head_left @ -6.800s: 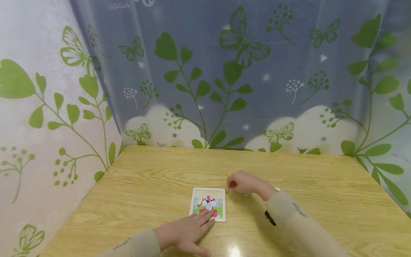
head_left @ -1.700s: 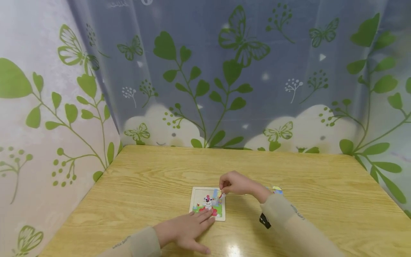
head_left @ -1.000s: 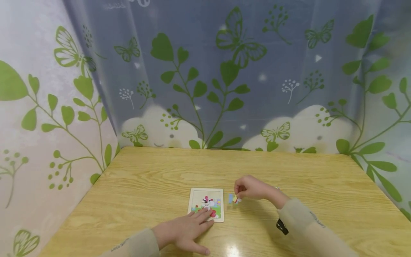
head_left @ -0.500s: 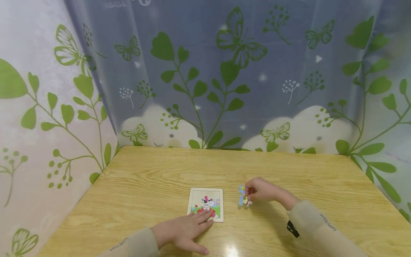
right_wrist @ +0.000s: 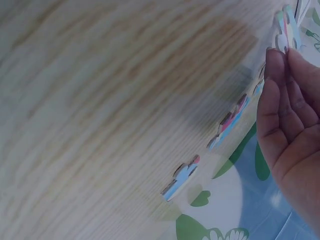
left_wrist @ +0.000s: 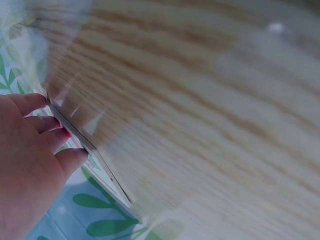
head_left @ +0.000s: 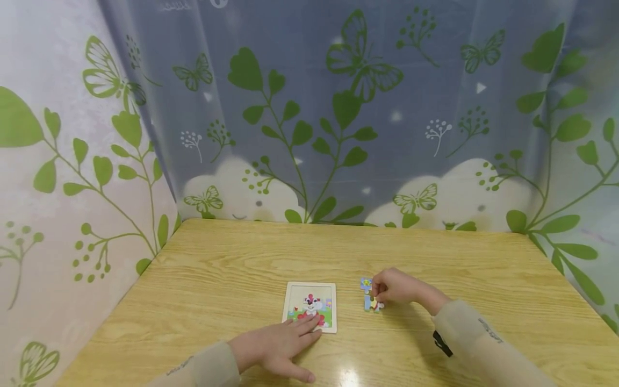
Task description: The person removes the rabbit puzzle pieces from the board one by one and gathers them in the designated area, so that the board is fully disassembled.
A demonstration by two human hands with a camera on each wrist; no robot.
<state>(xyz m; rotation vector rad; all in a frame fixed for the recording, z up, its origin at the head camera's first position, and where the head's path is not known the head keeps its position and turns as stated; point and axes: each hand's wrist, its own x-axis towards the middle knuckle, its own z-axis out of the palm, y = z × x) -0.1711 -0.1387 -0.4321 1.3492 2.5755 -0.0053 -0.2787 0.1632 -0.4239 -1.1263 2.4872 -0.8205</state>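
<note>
My left hand (head_left: pixel 282 346) lies flat with fingers spread, its fingertips resting on the lower part of a square puzzle board (head_left: pixel 301 293). The board's picture, a red and white cartoon animal on green, fills its lower part; bare wood shows above. To the board's right, my right hand (head_left: pixel 398 287) pinches a blue, yellow and red jigsaw piece (head_left: pixel 369 304) between thumb and fingers. The right wrist view shows this pinched piece (right_wrist: pixel 287 32) at the fingertips. A blue jigsaw piece with a yellow shape (head_left: pixel 365 282) lies just behind it on the table.
In the right wrist view, more loose pieces lie in a row, among them a pink and blue piece (right_wrist: pixel 228 122) and a light blue piece (right_wrist: pixel 181 177). The wooden table (head_left: pixel 232 263) meets a patterned curtain (head_left: pixel 309 134) at the back.
The right hand has carried the pinched piece from the board's upper right corner to the table on the right, uncovering wood there. It has barely moved since half a second ago. The left hand stays put.
</note>
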